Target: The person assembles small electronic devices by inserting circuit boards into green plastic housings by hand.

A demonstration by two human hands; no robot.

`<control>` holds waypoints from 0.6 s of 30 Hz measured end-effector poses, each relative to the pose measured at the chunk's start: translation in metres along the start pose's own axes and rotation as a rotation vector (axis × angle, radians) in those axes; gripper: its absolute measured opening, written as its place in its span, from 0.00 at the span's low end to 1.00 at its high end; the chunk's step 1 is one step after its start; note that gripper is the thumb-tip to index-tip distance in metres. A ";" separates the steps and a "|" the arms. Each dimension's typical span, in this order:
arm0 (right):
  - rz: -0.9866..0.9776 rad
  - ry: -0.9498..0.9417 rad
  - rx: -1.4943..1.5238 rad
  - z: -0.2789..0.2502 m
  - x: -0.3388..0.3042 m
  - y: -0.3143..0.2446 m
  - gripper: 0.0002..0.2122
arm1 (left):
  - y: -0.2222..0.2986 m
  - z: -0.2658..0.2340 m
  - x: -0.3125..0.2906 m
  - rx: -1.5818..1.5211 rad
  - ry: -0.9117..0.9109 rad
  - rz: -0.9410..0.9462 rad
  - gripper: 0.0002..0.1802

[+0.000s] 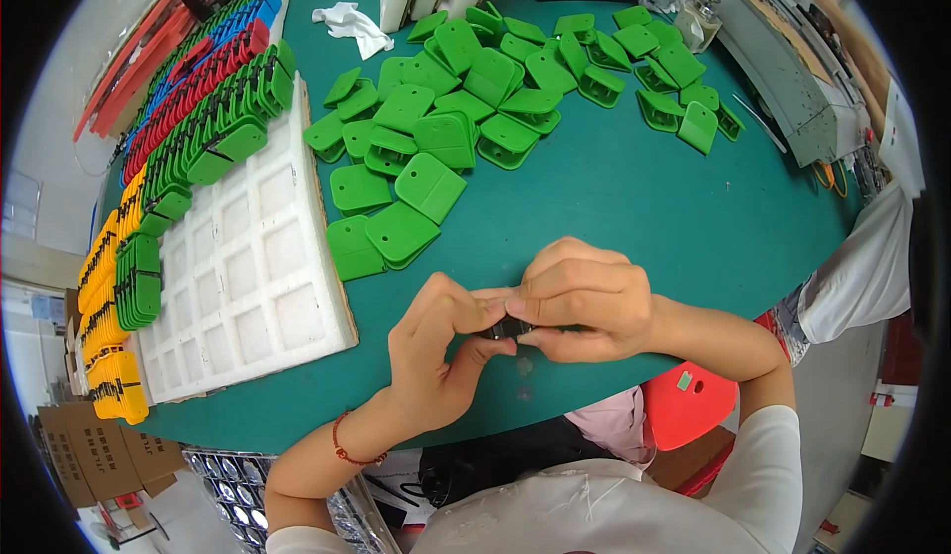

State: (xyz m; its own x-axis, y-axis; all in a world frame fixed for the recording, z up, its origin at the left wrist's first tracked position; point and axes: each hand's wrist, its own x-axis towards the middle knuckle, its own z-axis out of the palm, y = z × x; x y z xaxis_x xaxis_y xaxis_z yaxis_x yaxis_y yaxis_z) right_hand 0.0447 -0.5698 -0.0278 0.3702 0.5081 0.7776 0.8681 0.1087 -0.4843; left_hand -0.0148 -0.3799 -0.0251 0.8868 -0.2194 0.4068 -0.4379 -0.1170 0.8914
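Note:
Close to the table's near edge, my left hand (432, 356) and my right hand (592, 302) meet over a small black part (510, 327). Fingertips of both hands pinch it from either side and cover most of it, so its exact kind cannot be made out. Beyond my hands lies a loose heap of green folded plastic pieces (444, 140) with rounded corners and small holes. The nearest of these pieces (402, 232) rests ahead of my left hand, apart from it.
At the left stands a white foam tray (297, 232) with square pockets. Along its far side run rows of green (139, 282), yellow (119, 381), red (213, 74) and blue pieces, many with black parts. A white crumpled tissue (353, 27), a grey machine (783, 69) and a red stool (688, 405) surround the green table (693, 227). Another person (872, 257) is at the right.

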 end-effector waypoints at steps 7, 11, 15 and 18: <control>0.062 -0.034 -0.097 0.009 0.006 -0.008 0.18 | -0.002 0.001 0.004 0.192 -0.061 -0.034 0.20; 0.180 0.059 -0.074 0.004 0.006 -0.010 0.22 | -0.003 -0.002 0.009 -0.117 -0.060 -0.086 0.18; 0.160 0.019 -0.073 0.006 0.005 -0.005 0.20 | -0.006 -0.005 0.006 -0.222 -0.018 -0.098 0.16; 0.128 -0.075 -0.100 0.004 0.003 -0.003 0.16 | -0.007 -0.004 0.005 -0.148 0.040 -0.096 0.13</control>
State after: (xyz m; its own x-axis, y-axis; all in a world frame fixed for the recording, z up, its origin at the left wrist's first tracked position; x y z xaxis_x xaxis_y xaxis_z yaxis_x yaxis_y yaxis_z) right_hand 0.0421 -0.5649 -0.0253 0.4573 0.5751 0.6784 0.8454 -0.0441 -0.5324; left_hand -0.0067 -0.3767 -0.0284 0.9300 -0.1751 0.3231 -0.3266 0.0094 0.9451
